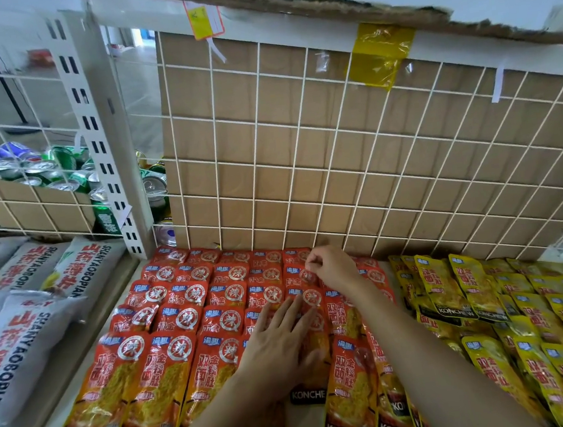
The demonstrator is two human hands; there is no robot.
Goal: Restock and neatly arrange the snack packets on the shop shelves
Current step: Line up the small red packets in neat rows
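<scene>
Most red packets (pixel 179 312) lay tiled, ragged toward 3 o'clock; left hand (pixel 279 347) pressed flat, right hand (pixel 333 267) pinched one.

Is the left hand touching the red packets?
Touching. The head view shows the left hand lying flat, fingers straight, directly on the red packets, with no gap visible.

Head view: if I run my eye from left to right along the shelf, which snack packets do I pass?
Grey packets → red packets, where the left hand lies flat and the right hand pinches one → yellow packets.
</scene>
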